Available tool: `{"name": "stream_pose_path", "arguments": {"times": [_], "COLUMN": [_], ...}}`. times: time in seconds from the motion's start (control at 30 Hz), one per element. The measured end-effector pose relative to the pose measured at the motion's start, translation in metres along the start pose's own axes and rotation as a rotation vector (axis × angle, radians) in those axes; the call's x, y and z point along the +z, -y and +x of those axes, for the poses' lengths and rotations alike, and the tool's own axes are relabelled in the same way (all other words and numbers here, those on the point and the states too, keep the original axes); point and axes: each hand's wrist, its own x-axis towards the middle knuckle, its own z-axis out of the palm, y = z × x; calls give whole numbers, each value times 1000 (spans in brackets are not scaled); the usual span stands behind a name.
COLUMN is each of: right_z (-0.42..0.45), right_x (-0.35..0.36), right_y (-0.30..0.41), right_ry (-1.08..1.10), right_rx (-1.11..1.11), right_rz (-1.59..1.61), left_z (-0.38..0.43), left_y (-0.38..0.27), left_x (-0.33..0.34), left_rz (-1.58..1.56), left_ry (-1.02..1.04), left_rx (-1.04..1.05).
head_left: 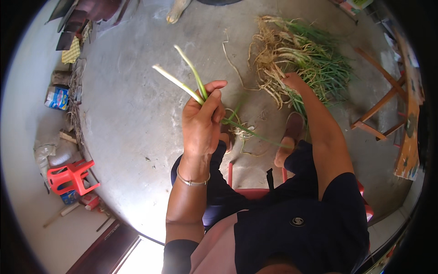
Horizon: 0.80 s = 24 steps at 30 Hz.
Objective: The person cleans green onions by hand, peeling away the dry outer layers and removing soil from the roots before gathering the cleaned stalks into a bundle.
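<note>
Two green onions (183,85) with pale, bare stems are pinched in my left hand (203,114), raised over the floor. Their white ends point up and away, and their green leaves trail below the hand to the right. My right hand (293,82) reaches down to the near side of a large pile of green onions (308,58) on the floor. Its fingertips touch the whitish stalks there; whether they grip one is unclear. Roots and dry brown skins cover the pile's left side, and green leaves spread right.
Peelings (243,132) lie on the concrete floor (137,99) between my feet. A wooden folding frame (373,101) stands at right. Along the left wall are a red plastic stool (70,178), a blue box (58,98) and dry sticks (74,99). I sit on a red seat (251,194).
</note>
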Motion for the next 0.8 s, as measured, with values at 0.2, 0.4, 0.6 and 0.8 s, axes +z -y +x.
{"name": "stream_pose_path", "arguments": {"times": [0.2, 0.4, 0.6, 0.8], "right_z": [-97, -190, -233, -224], "right_x": [-89, -110, -66, -59], "right_y": [3, 11, 19, 15], "right_ry": [-170, -281, -68, 105], "right_rx": [-103, -442, -685, -807], "right_rz": [436, 858, 1233, 1180], "left_z": [3, 9, 21, 21], "left_y": [32, 57, 85, 78], "left_x": [14, 53, 67, 61], "left_rz": [-85, 105, 263, 528], "left_ry": [81, 197, 209, 347], "left_rx": [-80, -46, 118, 34]}}
